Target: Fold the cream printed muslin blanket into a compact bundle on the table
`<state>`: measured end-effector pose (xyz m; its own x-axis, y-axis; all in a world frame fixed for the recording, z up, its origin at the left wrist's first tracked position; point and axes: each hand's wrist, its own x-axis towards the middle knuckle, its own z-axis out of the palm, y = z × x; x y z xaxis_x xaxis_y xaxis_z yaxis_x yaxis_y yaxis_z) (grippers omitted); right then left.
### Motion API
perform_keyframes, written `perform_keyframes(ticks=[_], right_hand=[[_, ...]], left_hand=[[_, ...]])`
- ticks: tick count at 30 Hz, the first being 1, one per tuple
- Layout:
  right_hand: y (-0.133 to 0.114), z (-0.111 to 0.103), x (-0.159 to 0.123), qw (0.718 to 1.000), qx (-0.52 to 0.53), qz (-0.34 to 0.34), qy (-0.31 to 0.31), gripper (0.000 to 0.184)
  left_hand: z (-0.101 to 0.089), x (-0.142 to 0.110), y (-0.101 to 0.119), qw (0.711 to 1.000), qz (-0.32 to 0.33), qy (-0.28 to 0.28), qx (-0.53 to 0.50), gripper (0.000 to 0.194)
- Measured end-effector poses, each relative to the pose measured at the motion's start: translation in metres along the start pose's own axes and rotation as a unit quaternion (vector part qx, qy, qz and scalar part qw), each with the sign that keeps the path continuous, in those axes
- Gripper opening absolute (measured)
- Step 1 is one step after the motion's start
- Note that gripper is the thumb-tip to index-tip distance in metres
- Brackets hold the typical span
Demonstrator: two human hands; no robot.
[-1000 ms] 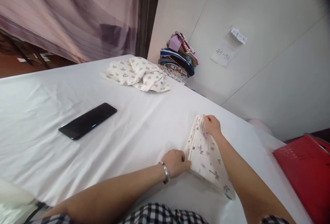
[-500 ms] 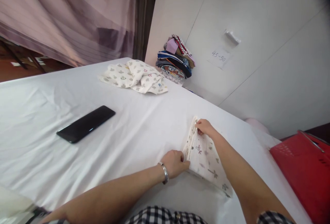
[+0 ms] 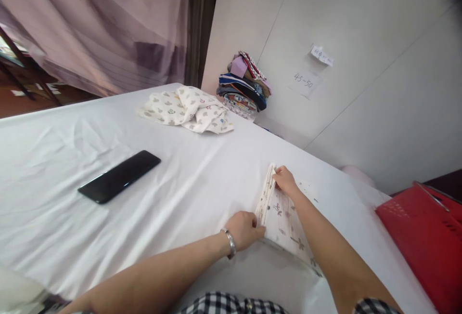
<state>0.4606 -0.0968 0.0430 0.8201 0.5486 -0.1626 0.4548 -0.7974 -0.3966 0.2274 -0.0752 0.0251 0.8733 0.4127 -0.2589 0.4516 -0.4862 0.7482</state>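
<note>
A folded white cloth (image 3: 285, 222) with small printed figures lies on the white-covered table near me. My left hand (image 3: 245, 229), with a silver bracelet at the wrist, pinches the near left corner of its folded edge. At the far end of that same edge, my right hand (image 3: 284, 179) grips the layers between thumb and fingers. The folded edge is raised a little between both hands. My right forearm covers part of the cloth's right side.
A black phone (image 3: 120, 176) lies on the left of the table. Behind it sits a crumpled printed cloth (image 3: 191, 109). Stacked folded clothes (image 3: 243, 85) stand by the wall at the back. A red bag (image 3: 422, 242) is at the right.
Both hands keep their hold on the cloth and have barely moved. The view has shifted slightly. A little more of the cloth's print shows beyond my right forearm.
</note>
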Motion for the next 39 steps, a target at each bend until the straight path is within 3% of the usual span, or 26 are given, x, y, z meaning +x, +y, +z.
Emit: perform_keyframes(ticks=[4,7,10,18,27,39], right_hand=[[-0.003,-0.008,-0.009,0.994,-0.093,-0.053,0.038,0.035],[-0.009,-0.017,-0.015,0.97,-0.225,-0.091,0.015,0.034],[-0.015,-0.022,-0.015,0.958,-0.273,-0.087,-0.007,0.027],[-0.025,-0.018,-0.004,0.957,-0.277,-0.066,-0.049,0.033],[-0.013,-0.023,0.007,0.973,-0.187,-0.032,-0.131,0.016],[-0.008,-0.02,0.009,0.977,-0.197,-0.036,-0.072,0.02]], left_hand=[[0.001,0.0,-0.001,1.0,0.0,0.001,0.001,0.031],[-0.001,-0.001,0.0,1.0,-0.001,-0.001,-0.001,0.031],[-0.002,-0.002,0.002,1.0,-0.005,-0.004,-0.002,0.031],[-0.001,0.0,0.0,1.0,-0.004,-0.003,-0.001,0.031],[-0.003,-0.002,0.002,1.0,-0.005,-0.007,-0.006,0.031],[-0.004,-0.002,0.002,1.0,-0.005,-0.008,-0.011,0.03]])
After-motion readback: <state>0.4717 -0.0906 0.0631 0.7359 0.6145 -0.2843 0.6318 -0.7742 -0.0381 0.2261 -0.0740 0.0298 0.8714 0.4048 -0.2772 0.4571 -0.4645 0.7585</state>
